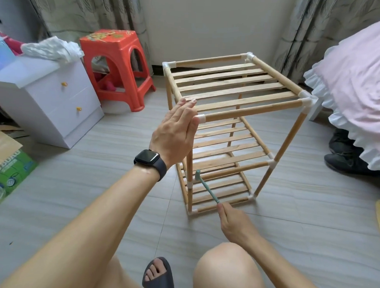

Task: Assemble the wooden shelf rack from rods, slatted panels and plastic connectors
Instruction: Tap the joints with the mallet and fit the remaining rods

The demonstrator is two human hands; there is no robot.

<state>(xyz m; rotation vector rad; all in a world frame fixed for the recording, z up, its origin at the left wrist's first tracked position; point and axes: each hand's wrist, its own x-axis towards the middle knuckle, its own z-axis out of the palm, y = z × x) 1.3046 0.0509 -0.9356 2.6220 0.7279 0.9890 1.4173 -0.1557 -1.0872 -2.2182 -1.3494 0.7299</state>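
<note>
- The shelf rack stands upright on the tiled floor straight ahead of my knees. All three slatted tiers are in, and there are white plastic connectors at the corners I can see.
- My left hand lies flat against the rack's near-left top corner. Its fingers are straight and together, with the tips up by the top slatted panel and the palm side against the corner connector. It presses and does not grip.
- My right hand is low at the rack's near side, fingers curled tight round the end of a small green hammer. The hammer's head is up beside the near-left upright, just above the middle connector on that post.
- I judge this to be the finishing step: tapping the joints home while the frame is braced. Whether the head touches wood here I cannot tell.
- The next tap calls for a short, square blow on that middle joint, with my left palm firm so the rack doesn't skid or rack sideways.
- After that, each remaining corner wants a check for gaps between rod and connector.
- A red stool stands beyond the rack's left side, and a bed is off to its right.
</note>
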